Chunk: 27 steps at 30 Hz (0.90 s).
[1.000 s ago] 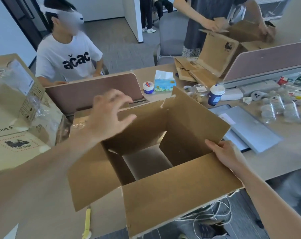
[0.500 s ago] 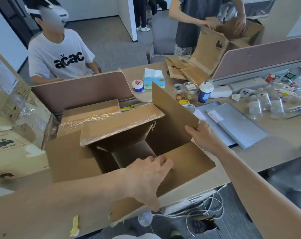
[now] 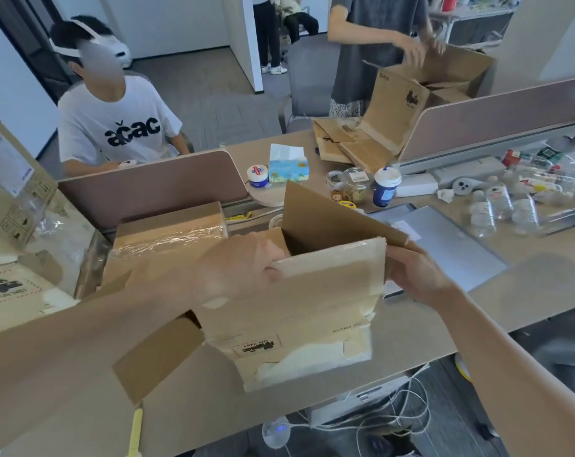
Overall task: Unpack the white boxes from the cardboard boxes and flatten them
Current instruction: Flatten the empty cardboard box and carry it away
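An empty brown cardboard box (image 3: 299, 305) stands at the near edge of the desk (image 3: 411, 328), its near wall raised toward me with a printed label facing me. My left hand (image 3: 243, 268) grips the top edge of that near panel at its left. My right hand (image 3: 414, 272) holds the panel's right corner, where a far flap (image 3: 332, 216) stands upright. Another flap (image 3: 157, 354) hangs out to the lower left. No white boxes show inside.
A taped cardboard box (image 3: 167, 235) lies behind, more cartons (image 3: 12, 199) stand at left. A seated person (image 3: 114, 117) faces me beyond a divider (image 3: 154, 186). Another person (image 3: 378, 44) handles a carton (image 3: 427, 90) at the back right. Tissue box (image 3: 287, 164), cup (image 3: 385, 188), laptop (image 3: 444, 242), plastic bottles (image 3: 503, 209).
My left hand moved from the far flap down to the near flap and lifted that panel upright. My right hand shifted along the right side to its corner. The box is folding narrower.
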{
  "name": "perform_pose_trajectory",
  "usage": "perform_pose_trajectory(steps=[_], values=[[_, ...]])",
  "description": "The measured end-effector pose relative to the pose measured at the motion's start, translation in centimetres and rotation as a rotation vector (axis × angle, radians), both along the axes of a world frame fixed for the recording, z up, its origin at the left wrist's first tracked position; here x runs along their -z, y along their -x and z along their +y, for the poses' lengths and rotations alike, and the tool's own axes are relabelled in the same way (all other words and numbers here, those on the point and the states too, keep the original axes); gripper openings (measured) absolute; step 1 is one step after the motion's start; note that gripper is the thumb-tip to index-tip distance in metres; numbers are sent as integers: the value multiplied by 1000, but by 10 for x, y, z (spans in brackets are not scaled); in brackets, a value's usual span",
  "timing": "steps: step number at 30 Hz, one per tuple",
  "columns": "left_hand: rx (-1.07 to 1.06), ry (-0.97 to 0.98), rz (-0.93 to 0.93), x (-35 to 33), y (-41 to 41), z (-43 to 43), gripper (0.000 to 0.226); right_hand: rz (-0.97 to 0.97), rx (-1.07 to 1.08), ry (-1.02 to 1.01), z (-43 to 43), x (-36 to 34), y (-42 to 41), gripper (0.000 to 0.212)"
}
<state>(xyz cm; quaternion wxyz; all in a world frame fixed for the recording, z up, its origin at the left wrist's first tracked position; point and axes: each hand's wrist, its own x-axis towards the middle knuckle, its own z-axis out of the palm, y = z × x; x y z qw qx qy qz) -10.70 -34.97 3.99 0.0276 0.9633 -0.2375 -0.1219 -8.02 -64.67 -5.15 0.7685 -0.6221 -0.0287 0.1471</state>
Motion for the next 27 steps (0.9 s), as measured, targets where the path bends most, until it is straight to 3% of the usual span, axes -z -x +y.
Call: perform_pose_trajectory(steps=[2,4,7,9,11,13,15,16,18,20,23,25,27], values=[[-11,51,-45,7,-5,-2,31,-29,-66,-79,-1,4,5,25],[-24,74,-52,11,-10,-5,33,-146,-108,33,0,9,10,28],[-5,151,24,15,-20,-3,38,-205,103,211,5,19,6,34],[-14,239,93,15,-27,-1,38,-199,189,241,9,23,4,29],[-105,375,175,16,-36,7,53,-190,236,247,12,25,4,33],[-188,381,132,20,-49,20,48,-187,257,241,13,25,4,39],[-154,244,56,25,-63,42,21,-193,256,220,13,25,4,42],[-122,110,75,28,-67,51,19,-192,255,204,13,25,4,40],[-98,-102,144,35,-74,65,50,-205,251,177,13,24,4,40],[-59,-168,178,43,-75,69,57,-210,251,180,14,25,2,41],[25,-193,180,57,-75,71,42,-195,251,166,15,29,0,33],[-45,-196,250,46,-76,70,62,-208,262,185,15,32,-1,40],[-82,-66,259,28,-79,74,66,-218,256,178,15,32,-1,34]])
